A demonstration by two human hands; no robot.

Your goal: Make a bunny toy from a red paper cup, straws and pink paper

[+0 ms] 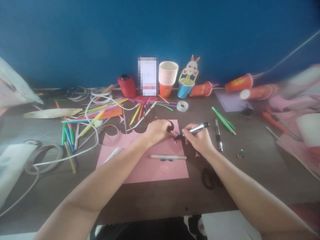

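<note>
My right hand (200, 140) grips a silver-and-black pen (199, 128), tilted with its upper end to the right. Just left of it, my left hand (160, 131) is closed, with a small dark round thing (171, 126) at its fingers; its kind is unclear. Small dark pieces (178, 136) lie between the two hands, too blurred to name. Both hands are over the right upper part of a pink paper sheet (142, 171) with a scalloped far edge. A capped marker (167, 157) lies across the sheet, beside a pale pink disc (167, 166) with small dark-blue marks.
Black scissors (208, 177) and another pen (218, 135) lie to the right. Behind are a tape roll (182, 106), stacked paper cups (168, 78), a blue cup with a rabbit figure (186, 87) and red yarn (127, 86). Coloured straws (91, 125) and a white cable (75, 156) spread leftward.
</note>
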